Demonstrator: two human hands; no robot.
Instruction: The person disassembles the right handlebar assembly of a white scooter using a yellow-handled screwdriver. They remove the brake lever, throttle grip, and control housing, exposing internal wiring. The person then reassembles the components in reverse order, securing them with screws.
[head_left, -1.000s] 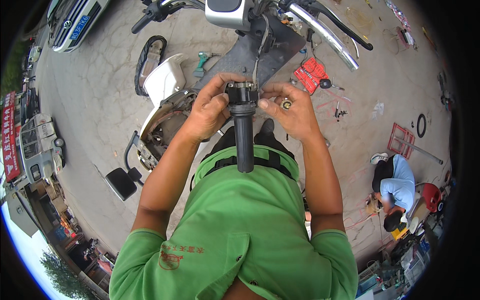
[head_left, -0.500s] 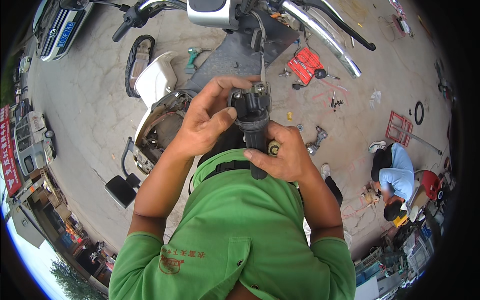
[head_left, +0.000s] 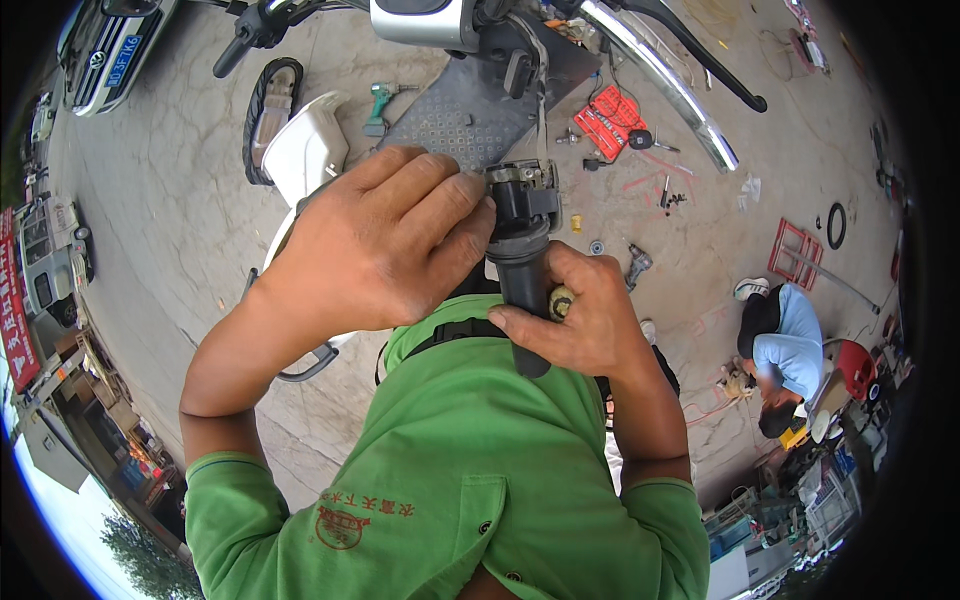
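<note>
My left hand (head_left: 400, 240) is curled at the left side of a black throttle housing (head_left: 518, 195) with an exposed metal top; its fingertips touch the housing, and its thumb is hidden. My right hand (head_left: 580, 315) grips the attached black rubber grip (head_left: 523, 265), thumb across it, and also has a small yellowish round piece (head_left: 560, 305) among its fingers, its shape partly hidden. A cable runs from the housing up toward the scooter's handlebar (head_left: 650, 70), which has chrome tubing and a black lever.
Beyond are the dark footboard (head_left: 420, 120), white body panel (head_left: 300, 140), green drill (head_left: 380, 105), red socket case (head_left: 610, 120), grey power tool (head_left: 637, 262) and red metal frame (head_left: 795, 250). A person in light blue (head_left: 785, 355) crouches at right. Cars (head_left: 110, 60) stand at upper left.
My left hand has swung round from beside the housing to a back-up position with curled fingers. My right hand has moved down onto the rubber grip, which has shifted right.
</note>
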